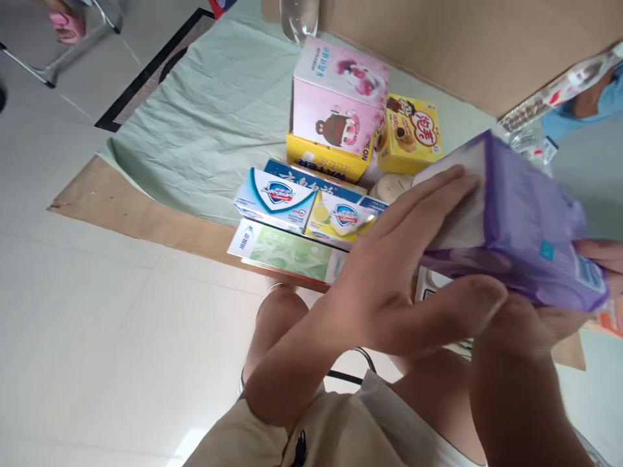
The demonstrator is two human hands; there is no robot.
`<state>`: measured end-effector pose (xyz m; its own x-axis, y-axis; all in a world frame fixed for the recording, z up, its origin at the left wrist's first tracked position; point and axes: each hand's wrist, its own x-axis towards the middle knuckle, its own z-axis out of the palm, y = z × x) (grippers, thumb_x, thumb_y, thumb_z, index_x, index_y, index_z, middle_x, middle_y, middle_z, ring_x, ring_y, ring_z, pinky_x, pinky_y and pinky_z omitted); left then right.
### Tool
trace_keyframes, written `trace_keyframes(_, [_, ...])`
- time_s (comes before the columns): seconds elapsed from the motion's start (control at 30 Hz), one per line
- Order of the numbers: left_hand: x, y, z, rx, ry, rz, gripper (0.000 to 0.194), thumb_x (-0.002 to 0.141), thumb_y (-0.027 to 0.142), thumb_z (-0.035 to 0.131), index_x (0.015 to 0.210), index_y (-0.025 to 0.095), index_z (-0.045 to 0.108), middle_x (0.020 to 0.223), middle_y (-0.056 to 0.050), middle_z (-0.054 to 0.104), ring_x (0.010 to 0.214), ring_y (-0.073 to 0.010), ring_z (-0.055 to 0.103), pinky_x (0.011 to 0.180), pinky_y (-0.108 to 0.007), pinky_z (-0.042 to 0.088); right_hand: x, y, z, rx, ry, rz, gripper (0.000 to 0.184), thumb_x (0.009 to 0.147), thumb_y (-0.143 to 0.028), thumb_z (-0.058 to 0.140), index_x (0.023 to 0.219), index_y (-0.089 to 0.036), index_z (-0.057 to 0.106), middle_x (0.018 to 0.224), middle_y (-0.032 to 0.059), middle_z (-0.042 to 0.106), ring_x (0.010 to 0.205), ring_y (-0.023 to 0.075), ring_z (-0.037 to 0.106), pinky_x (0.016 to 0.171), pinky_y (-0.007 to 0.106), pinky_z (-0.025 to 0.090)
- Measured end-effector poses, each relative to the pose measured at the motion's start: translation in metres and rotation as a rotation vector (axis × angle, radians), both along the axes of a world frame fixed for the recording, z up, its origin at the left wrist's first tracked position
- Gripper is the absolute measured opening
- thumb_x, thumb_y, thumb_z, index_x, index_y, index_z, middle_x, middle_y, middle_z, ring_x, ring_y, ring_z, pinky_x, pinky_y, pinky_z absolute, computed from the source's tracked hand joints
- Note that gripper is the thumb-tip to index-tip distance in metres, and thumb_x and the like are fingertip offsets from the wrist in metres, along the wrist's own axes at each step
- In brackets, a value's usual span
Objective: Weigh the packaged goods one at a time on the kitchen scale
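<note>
The long axis of the purple package (530, 214) apparently runs from the left hand (384, 279), fingers together on its pale end, to the right hand (545, 324), fingers curled round the other.

Purple block-shaped pack (516, 201): thin plastic film, smooth, semi-gloss, lightly creased. Pale green cloth (214, 123): woven-looking fabric, matt, wrinkled. Brown flat sheet beneath its edge (121, 194) and brown upright panel (428, 45): both appear to be cardboard, matt. Pink printed box (331, 110) and white-and-blue soap box (275, 198): smooth paperboard, slight sheen. Clear rounded container (299, 16): transparent, glossy, plastic or glass undetermined. Pale tiled floor (97, 311): smooth, polished, reflecting light. Slim tubular frame (104, 16): shiny metal.
</note>
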<state>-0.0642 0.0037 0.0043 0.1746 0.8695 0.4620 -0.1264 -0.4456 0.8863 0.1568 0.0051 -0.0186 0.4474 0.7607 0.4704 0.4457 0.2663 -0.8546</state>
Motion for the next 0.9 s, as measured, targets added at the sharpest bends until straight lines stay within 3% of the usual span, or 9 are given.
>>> trace_keyframes(0.07, [-0.011,0.005,-0.007,-0.034,-0.001,0.015,0.065,0.107,0.063,0.039,0.155,0.022,0.054,0.169,-0.006,0.052,0.166,-0.0336,0.041,0.14,-0.05,0.037,-0.006,0.013,-0.001,0.133,-0.081,0.173,0.081,0.041,-0.074,0.091,0.093,-0.029,0.05,0.101,0.0012,0.042,0.098,0.0235,0.05,0.101,0.046,0.048])
trace_keyframes(0.13, [-0.013,0.01,-0.014,-0.08,-0.009,0.014,0.07,0.105,0.065,0.041,0.159,0.02,0.05,0.172,-0.01,0.048,0.167,-0.0345,0.038,0.14,-0.051,0.035,-0.01,0.024,-0.004,0.18,-0.12,0.274,0.071,0.046,-0.06,0.094,0.092,-0.027,0.051,0.097,0.0001,0.044,0.091,0.0201,0.05,0.09,0.039,0.048])
trace_keyframes(0.23, [-0.007,0.014,-0.022,-0.147,-0.016,0.029,0.08,0.105,0.064,0.045,0.164,0.01,0.039,0.177,-0.02,0.037,0.17,-0.0343,0.031,0.142,-0.053,0.03,-0.01,0.042,-0.008,0.151,-0.169,0.246,0.069,0.046,-0.049,0.097,0.093,-0.027,0.051,0.095,-0.0014,0.047,0.091,0.0191,0.052,0.088,0.036,0.047])
trace_keyframes(0.43, [0.015,0.018,-0.028,-0.224,-0.072,0.049,0.077,0.106,0.051,0.045,0.167,0.007,0.029,0.181,-0.025,0.024,0.174,-0.0328,0.019,0.143,-0.054,0.021,-0.003,0.117,-0.015,0.198,-0.103,0.229,0.069,0.052,-0.048,0.096,0.099,-0.024,0.051,0.101,-0.0001,0.051,0.095,0.0181,0.052,0.091,0.034,0.038])
trace_keyframes(0.6, [0.057,0.012,-0.031,-0.287,-0.17,-0.014,0.079,0.103,0.045,0.049,0.168,0.008,0.024,0.181,-0.026,0.021,0.173,-0.0375,0.018,0.143,-0.06,0.019,0.003,0.18,-0.021,0.213,-0.163,0.33,0.07,0.054,-0.056,0.097,0.097,-0.025,0.052,0.1,0.0022,0.048,0.094,0.0191,0.049,0.087,0.035,0.042])
trace_keyframes(0.73, [0.089,0.01,-0.036,-0.262,-0.236,-0.088,0.082,0.098,0.04,0.056,0.167,0.009,0.024,0.18,-0.027,0.024,0.172,-0.0395,0.02,0.141,-0.061,0.024,0.02,0.212,-0.017,0.101,-0.198,0.445,0.081,0.048,-0.07,0.098,0.097,-0.028,0.049,0.103,0.003,0.052,0.098,0.0202,0.051,0.087,0.035,0.044])
trace_keyframes(0.9, [0.102,0.029,-0.037,-0.499,-0.276,-0.197,0.081,0.097,0.044,0.055,0.164,0.005,0.03,0.178,-0.028,0.025,0.171,-0.0413,0.022,0.14,-0.062,0.028,0.041,0.237,-0.017,-0.066,-0.144,0.518,0.087,0.038,-0.07,0.102,0.097,-0.03,0.051,0.104,0.0017,0.056,0.1,0.0203,0.053,0.095,0.036,0.048])
